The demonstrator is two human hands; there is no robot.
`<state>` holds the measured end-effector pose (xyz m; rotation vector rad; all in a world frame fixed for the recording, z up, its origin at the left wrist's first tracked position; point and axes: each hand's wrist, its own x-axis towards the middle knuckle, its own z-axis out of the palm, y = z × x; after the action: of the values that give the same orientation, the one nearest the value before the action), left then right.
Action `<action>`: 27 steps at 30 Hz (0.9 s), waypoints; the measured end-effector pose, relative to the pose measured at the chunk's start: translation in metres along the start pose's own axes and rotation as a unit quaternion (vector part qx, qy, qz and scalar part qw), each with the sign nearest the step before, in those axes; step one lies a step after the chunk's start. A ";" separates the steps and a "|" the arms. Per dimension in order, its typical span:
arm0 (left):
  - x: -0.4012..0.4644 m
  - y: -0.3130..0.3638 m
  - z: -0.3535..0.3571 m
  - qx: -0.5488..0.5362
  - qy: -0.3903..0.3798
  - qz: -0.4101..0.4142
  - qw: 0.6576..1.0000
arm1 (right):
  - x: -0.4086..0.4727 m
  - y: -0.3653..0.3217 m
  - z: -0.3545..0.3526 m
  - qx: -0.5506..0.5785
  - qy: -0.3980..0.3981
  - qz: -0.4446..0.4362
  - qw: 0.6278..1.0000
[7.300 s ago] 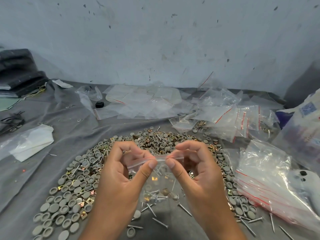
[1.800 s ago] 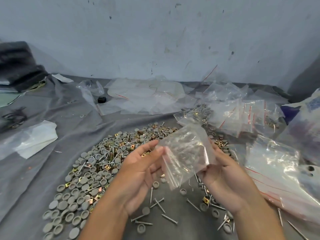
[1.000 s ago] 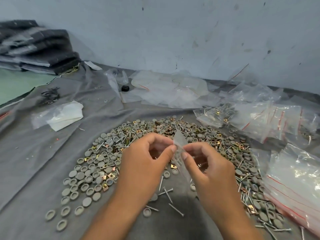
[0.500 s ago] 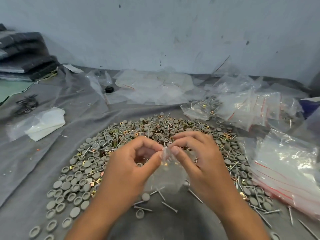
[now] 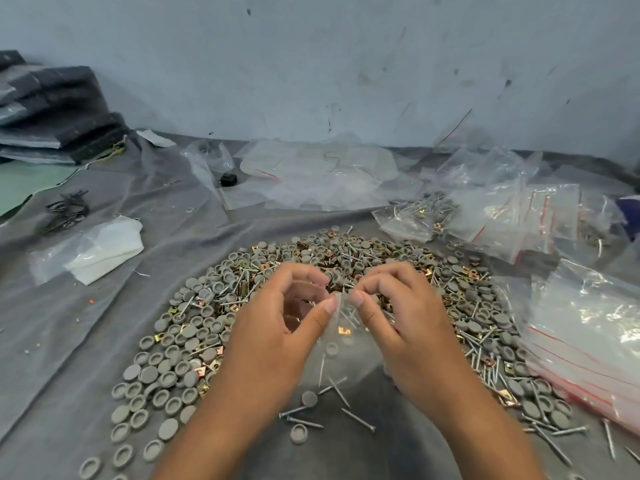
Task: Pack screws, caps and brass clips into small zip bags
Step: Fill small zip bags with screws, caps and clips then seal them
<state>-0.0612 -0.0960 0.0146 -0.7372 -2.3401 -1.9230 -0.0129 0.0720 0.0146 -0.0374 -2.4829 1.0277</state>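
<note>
A small clear zip bag (image 5: 341,337) hangs between my hands above the grey cloth. My left hand (image 5: 277,327) pinches one side of its top edge with thumb and fingers. My right hand (image 5: 408,327) pinches the other side. The two thumbs almost meet. Under and around the hands spreads a wide pile of grey caps (image 5: 187,341), brass clips (image 5: 207,367) and silver screws (image 5: 358,419). The bag looks empty; parts show through it.
Filled zip bags (image 5: 412,218) and a stack of red-lined empty bags (image 5: 588,327) lie to the right. More clear bags (image 5: 311,174) lie at the back, a white packet (image 5: 100,249) at left, dark folded fabric (image 5: 52,109) far left. A wall stands behind.
A filled bag was sealed and set aside; a new empty bag was picked up. Over the last second both hands stayed together, working the bag's top edge between thumbs and fingers.
</note>
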 end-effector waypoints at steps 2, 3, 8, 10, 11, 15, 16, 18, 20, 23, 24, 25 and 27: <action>-0.001 0.000 -0.003 0.097 -0.015 0.064 0.993 | -0.001 0.001 -0.001 0.006 -0.009 0.011 1.000; -0.002 0.001 -0.004 0.136 -0.012 0.097 0.986 | -0.002 0.001 -0.002 0.011 -0.011 0.010 1.000; -0.006 0.008 -0.004 0.151 0.036 0.131 0.979 | -0.002 -0.008 -0.010 0.051 -0.009 -0.006 0.999; -0.008 0.010 -0.003 0.095 0.032 0.106 0.989 | -0.004 -0.010 -0.013 0.073 -0.016 -0.003 0.997; -0.010 0.012 -0.002 0.056 0.022 0.087 0.994 | -0.005 -0.011 -0.014 0.088 -0.021 0.001 0.996; -0.013 0.020 0.001 -0.064 -0.011 0.006 0.998 | -0.010 -0.013 -0.018 0.146 -0.038 0.012 0.988; -0.014 0.021 0.000 -0.063 -0.019 -0.009 0.998 | -0.010 -0.013 -0.017 0.148 -0.044 0.015 0.988; -0.015 0.021 -0.002 0.000 -0.030 0.001 1.000 | -0.012 -0.012 -0.018 0.137 -0.051 0.021 0.989; -0.017 0.021 -0.005 0.087 -0.035 0.045 0.995 | -0.014 -0.011 -0.020 0.147 -0.064 0.028 0.987; -0.018 0.023 -0.007 0.139 -0.034 0.088 0.986 | -0.017 -0.012 -0.025 0.159 -0.084 0.034 0.983; -0.018 0.022 -0.007 0.146 -0.033 0.105 0.983 | -0.017 -0.012 -0.026 0.160 -0.088 0.033 0.983; -0.018 0.022 -0.007 0.151 -0.028 0.117 0.981 | -0.017 -0.012 -0.027 0.164 -0.091 0.034 0.982; -0.018 0.020 -0.006 0.139 -0.021 0.119 0.983 | -0.017 -0.011 -0.027 0.171 -0.091 0.035 0.981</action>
<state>-0.0398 -0.1054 0.0294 -0.9833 -2.3484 -1.4616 0.0156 0.0786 0.0322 0.0786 -2.4398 1.5361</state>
